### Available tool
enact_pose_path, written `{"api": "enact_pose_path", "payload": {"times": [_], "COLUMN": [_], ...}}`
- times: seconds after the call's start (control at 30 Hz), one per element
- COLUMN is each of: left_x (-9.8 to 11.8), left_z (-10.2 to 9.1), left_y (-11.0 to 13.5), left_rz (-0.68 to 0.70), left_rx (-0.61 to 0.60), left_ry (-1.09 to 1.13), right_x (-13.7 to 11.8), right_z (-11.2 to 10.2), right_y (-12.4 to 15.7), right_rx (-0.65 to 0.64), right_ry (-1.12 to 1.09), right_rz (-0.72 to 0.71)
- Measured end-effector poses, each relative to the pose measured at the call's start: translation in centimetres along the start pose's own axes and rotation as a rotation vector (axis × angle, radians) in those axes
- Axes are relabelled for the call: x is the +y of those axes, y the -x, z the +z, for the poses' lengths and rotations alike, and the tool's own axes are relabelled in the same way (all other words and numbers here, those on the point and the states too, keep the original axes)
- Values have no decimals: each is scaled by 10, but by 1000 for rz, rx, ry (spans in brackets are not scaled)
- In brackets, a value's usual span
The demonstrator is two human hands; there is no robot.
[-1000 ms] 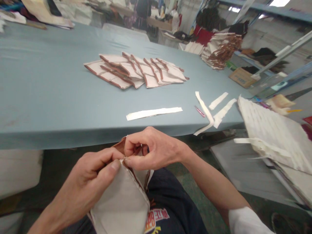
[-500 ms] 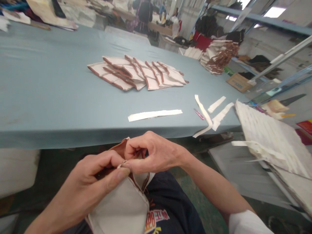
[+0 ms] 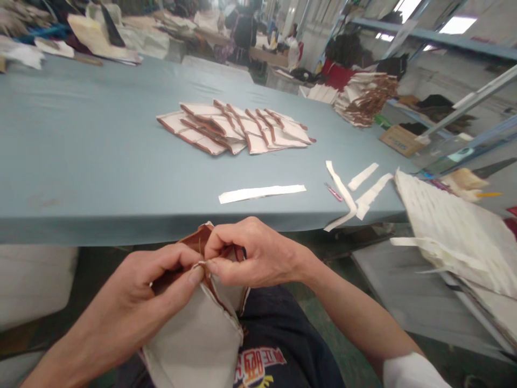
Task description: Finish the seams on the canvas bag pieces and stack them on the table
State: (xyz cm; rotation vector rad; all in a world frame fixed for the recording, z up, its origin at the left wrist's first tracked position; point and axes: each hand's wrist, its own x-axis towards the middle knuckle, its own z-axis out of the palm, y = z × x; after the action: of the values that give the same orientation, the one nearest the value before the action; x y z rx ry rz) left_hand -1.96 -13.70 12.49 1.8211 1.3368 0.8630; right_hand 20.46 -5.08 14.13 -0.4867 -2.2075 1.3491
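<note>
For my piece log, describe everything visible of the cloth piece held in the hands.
The cloth piece is cream fabric, seemingly woven, with brown trim along its edge. It is held over the lap, just in front of the table edge. Its top end is raised and bunched, so the brown inner side shows. The left hand pinches the top edge from the left and the right hand from the right, fingertips meeting at the seam. Its lower part runs out of view.

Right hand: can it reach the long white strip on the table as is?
Probably yes. The white strip lies bare near the table edge, just beyond the right hand, nothing between. But that hand is pinching the fabric piece with the left hand.
</note>
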Motion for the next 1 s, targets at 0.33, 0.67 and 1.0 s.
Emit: {"api": "enact_pose_path", "payload": {"times": [0.33,0.67,1.0], "left_x": [16,-13,-7], "left_z": [-14,-5,0], "left_y": [-19,-7,-15], "left_rz": [38,-47,-202], "left_rx": [-110,-67,-155], "left_ry": [-165,-49,-28], "right_x": [-6,-3,2], "right_z": [-9,10,11], "right_y": [-3,5,-1], "right_rx": [-52,1,-121], "right_ry": [211,908,916], "right_rz": [41,-191,-136]}}
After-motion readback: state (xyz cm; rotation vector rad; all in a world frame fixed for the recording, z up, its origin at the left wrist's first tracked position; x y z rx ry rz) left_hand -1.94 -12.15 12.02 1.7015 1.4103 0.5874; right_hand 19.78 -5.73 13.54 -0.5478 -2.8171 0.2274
